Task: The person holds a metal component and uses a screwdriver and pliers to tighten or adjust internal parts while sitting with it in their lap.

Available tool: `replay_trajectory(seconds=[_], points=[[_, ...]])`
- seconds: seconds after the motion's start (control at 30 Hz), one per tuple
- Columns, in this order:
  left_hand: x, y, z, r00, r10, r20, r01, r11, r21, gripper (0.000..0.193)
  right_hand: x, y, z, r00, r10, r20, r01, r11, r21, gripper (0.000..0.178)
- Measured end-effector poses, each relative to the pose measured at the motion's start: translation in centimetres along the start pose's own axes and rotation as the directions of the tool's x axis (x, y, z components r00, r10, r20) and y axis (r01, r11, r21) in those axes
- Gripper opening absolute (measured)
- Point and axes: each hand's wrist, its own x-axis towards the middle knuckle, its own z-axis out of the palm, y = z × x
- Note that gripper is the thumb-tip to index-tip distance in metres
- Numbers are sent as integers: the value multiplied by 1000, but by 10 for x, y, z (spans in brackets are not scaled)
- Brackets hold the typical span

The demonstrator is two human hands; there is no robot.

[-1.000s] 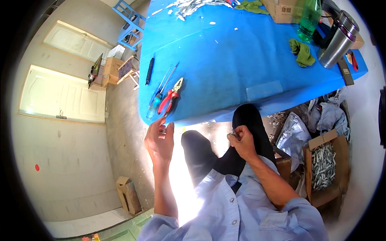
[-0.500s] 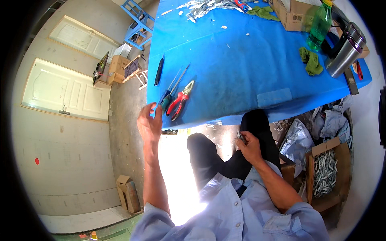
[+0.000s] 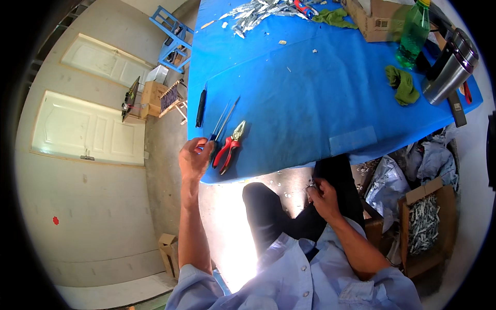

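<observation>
At the near left corner of the blue-covered table, my left hand has its fingers curled round a screwdriver handle, part of which they hide. Two screwdriver shafts point away from it, lying close together. Just right of them are pliers with red and black handles, jaws pointing away from me. A thin black-handled tool lies farther off to the left. Over my lap, my right hand pinches a small metallic piece; its kind is too small to make out.
The blue tablecloth bears a heap of small metallic pieces at the far side. On the right are a green cloth, a green bottle and a steel flask. Below, a cardboard box holds many such pieces.
My left hand has come onto the screwdriver handles and its fingers have closed there. My right hand keeps its small piece over my lap. The view has shifted slightly.
</observation>
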Motion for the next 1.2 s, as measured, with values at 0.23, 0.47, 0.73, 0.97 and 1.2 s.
replay_trajectory(seconds=[0.23, 0.47, 0.73, 0.97, 1.2], points=[[27, -26, -4, 983, -106, 149, 118, 990, -72, 26, 3, -6, -4, 998, 61, -11, -60, 998, 25, 30], [38, -24, -8, 937, -148, 317, 199, 971, -136, 28, 3, -16, -13, 990, 135, -46, -130, 987, 96, 25], [48, -54, -3, 946, 86, 313, -98, 995, 24, 25, -3, -37, -31, 997, 69, 38, -72, 995, 74, 25], [52, -26, -5, 985, 170, -42, -164, 979, 119, 32, -27, -97, -48, 997, 70, -17, -70, 997, -36, 33], [1, 91, -32, 975, 102, -199, -169, 920, -354, 36, -54, -102, -34, 983, -108, -148, 95, 991, -93, 32]])
